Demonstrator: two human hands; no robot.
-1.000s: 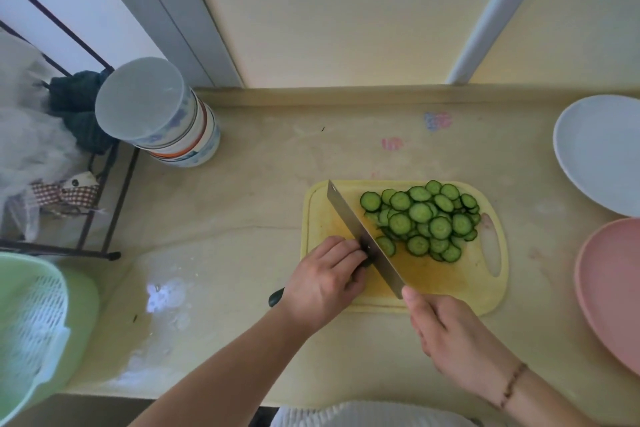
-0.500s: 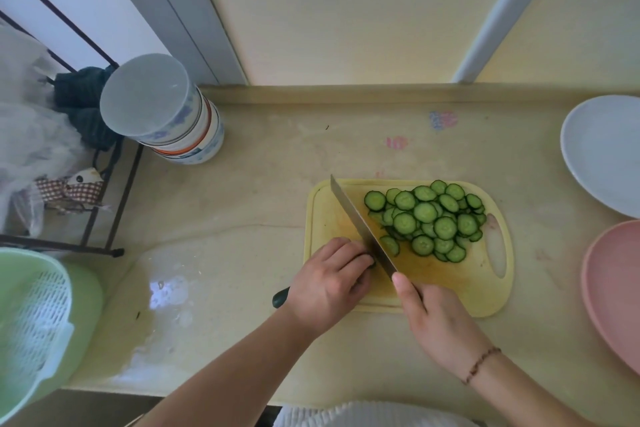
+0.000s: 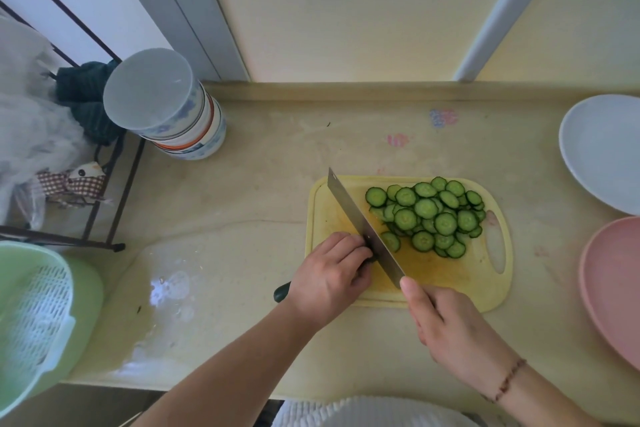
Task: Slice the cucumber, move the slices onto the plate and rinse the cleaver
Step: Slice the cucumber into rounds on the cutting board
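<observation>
A yellow cutting board [image 3: 485, 291] lies on the counter with a heap of several cucumber slices [image 3: 429, 215] on its far right half. My left hand [image 3: 329, 279] curls over the rest of the cucumber, whose dark green end [image 3: 281, 292] sticks out behind the palm. My right hand [image 3: 450, 326] grips the cleaver's handle, which is hidden in the fist. The cleaver [image 3: 360, 222] stands blade down across the board, right against my left fingertips. A white plate [image 3: 606, 152] sits at the right edge.
A pink plate [image 3: 616, 288] lies right of the board, below the white one. A stack of bowls [image 3: 166, 104] stands at the back left beside a black wire rack [image 3: 117, 191]. A green colander basket [image 3: 38, 315] sits at the left edge. A wet patch [image 3: 169, 288] shines left of the board.
The view has shifted a little. My right hand and the cleaver stay in the same cutting spot against my left fingers; the slice heap is unchanged.
</observation>
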